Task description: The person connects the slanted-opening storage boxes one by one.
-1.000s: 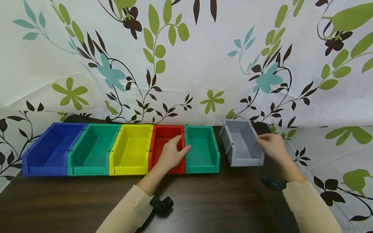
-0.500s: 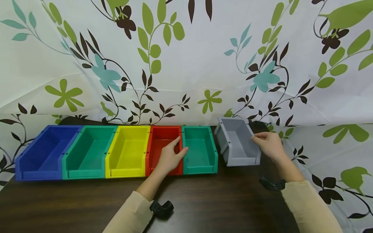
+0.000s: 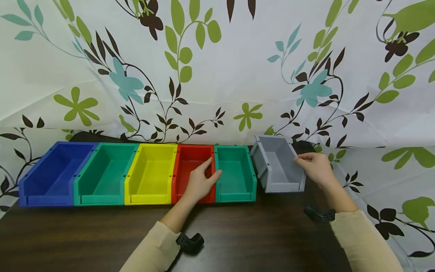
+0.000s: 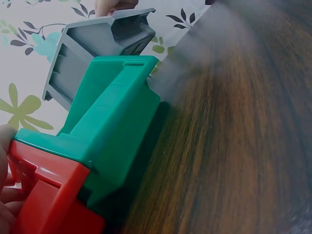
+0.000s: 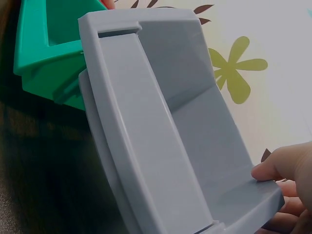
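My right hand [image 3: 317, 168] pinches the right wall of a grey plastic storage bin [image 3: 283, 166], thumb inside and fingers outside. In the right wrist view this bin [image 5: 165, 126] is tilted and looks lifted off the table. It stands just right of a small green bin [image 3: 234, 173], overlapping its far right corner in the head view. My left hand [image 3: 200, 181] grips where the right wall of the red bin [image 3: 183, 162] meets the green bin's left wall. In the left wrist view its fingers reach into the red bin, with the thumb on the green side.
Left of the red bin, a yellow bin [image 3: 149, 173], a larger green bin [image 3: 107, 177] and a blue bin [image 3: 56, 177] continue the row, side by side. They stand on a dark wooden table [image 3: 102, 234]. Behind hangs a leaf-patterned cloth [image 3: 217, 87].
The grey bin has shifted slightly left and up, closer to the small green bin, with my right hand holding it. My left hand keeps its place on the row; the head view has moved a little.
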{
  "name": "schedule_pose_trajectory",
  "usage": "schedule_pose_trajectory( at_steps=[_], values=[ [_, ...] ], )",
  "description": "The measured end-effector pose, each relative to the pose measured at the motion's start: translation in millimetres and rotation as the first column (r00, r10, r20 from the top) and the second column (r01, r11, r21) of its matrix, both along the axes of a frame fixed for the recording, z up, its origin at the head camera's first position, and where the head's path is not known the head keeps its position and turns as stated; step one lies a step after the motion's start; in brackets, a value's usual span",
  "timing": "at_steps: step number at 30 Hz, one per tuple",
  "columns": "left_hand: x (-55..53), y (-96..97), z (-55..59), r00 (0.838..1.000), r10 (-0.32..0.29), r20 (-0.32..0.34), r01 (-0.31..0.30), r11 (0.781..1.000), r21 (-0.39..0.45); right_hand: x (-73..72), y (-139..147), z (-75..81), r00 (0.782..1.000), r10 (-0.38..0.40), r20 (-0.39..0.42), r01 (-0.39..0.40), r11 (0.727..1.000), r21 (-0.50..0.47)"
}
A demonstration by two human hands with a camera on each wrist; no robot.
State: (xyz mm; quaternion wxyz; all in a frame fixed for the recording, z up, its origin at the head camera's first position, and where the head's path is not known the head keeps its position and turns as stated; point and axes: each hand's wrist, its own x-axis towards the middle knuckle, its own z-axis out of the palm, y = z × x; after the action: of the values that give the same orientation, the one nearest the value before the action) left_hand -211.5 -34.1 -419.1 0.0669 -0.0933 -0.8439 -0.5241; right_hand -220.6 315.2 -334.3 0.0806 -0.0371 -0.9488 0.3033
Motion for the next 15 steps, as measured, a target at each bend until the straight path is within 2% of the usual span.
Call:
schedule_pose_trajectory(
  at_steps=[8, 15],
  values=[
    [-1.9, 0.0, 0.0, 1.0, -0.002, 0.005, 0.002, 1.0, -0.001, -1.9, -4, 3.2, 1.0, 0.005, 0.009, -0.005, 1.0, 0.014],
    [-1.2, -0.5, 0.7, 1.0, -0.001, 0.003, 0.001, 1.0, -0.01, 1.9, -11, 7.9, 1.0, 0.01, 0.016, -0.01, 1.0, 0.011]
  ],
)
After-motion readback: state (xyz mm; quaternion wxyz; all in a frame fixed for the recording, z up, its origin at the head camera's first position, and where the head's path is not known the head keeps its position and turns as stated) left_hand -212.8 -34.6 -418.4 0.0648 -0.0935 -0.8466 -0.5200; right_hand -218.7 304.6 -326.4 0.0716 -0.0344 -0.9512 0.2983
